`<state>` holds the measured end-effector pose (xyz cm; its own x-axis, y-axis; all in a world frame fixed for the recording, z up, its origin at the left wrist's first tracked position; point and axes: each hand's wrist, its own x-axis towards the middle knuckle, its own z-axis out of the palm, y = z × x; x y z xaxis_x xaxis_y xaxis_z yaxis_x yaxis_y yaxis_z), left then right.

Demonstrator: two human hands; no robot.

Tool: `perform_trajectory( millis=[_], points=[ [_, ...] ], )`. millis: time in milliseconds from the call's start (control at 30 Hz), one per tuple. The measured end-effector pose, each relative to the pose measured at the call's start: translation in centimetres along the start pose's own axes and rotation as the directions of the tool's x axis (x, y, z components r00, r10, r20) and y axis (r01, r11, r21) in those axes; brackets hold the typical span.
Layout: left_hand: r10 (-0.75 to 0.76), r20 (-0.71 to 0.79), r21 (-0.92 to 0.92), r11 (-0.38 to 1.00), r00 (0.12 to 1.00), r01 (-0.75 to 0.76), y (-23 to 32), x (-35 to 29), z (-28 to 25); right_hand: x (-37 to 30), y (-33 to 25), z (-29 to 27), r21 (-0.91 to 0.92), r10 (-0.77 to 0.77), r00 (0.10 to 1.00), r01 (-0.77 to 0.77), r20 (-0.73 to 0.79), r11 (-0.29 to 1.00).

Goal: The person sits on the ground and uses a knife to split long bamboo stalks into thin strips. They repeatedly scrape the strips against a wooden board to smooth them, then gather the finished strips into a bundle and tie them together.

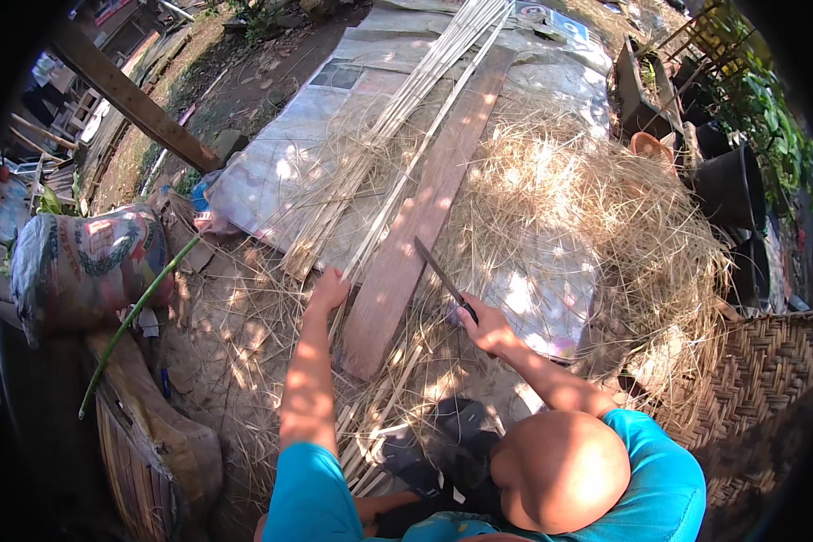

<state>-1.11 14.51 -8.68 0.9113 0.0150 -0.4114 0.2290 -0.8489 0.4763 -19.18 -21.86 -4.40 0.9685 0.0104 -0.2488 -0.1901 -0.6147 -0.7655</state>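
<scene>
My right hand (488, 327) is closed around the black handle of a knife (443, 281). The dark blade points forward and to the left, its tip over the right edge of a long brown wooden plank (405, 262). At the plank's left side, my left hand (329, 291) is closed on the near end of a thin, pale bamboo strip (388, 210). This strip runs away from me along the plank. Farther left lies a bundle of similar bamboo strips (390, 120), stretching to the far edge of the ground sheet. My fingertips on the strip are small and partly hidden.
Tangled shavings (637, 212) heap up at the right on a pale sheet (275, 185). A woven bamboo mat (754, 370) lies beyond them. On the left are a stuffed sack (90, 262), a green stalk (135, 312) and a wooden block (158, 425). Black pots (730, 185) stand far right.
</scene>
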Motion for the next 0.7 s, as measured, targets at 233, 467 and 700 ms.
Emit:
perform_trajectory(
  millis=[233, 467, 700],
  points=[
    [0.278, -0.654, 0.191, 0.961, 0.703, -0.202, 13.2, -8.1, -17.5, -1.6, -0.3, -2.0, 0.054, 0.028, 0.999, -0.026, -0.036, 0.998],
    [0.107, -0.097, -0.417, 0.898, 0.989, -0.139, 14.2, -5.5, -11.3, -4.5, -5.2, 0.7, 0.143, -0.259, 0.882, 0.22, 0.394, 0.965],
    [0.028, -0.072, -0.315, 0.948, 0.997, -0.049, 15.3, -3.5, 5.4, -10.9, -5.0, 7.4, 0.538, -0.176, 0.549, -0.615, 0.817, 0.577]
  ],
)
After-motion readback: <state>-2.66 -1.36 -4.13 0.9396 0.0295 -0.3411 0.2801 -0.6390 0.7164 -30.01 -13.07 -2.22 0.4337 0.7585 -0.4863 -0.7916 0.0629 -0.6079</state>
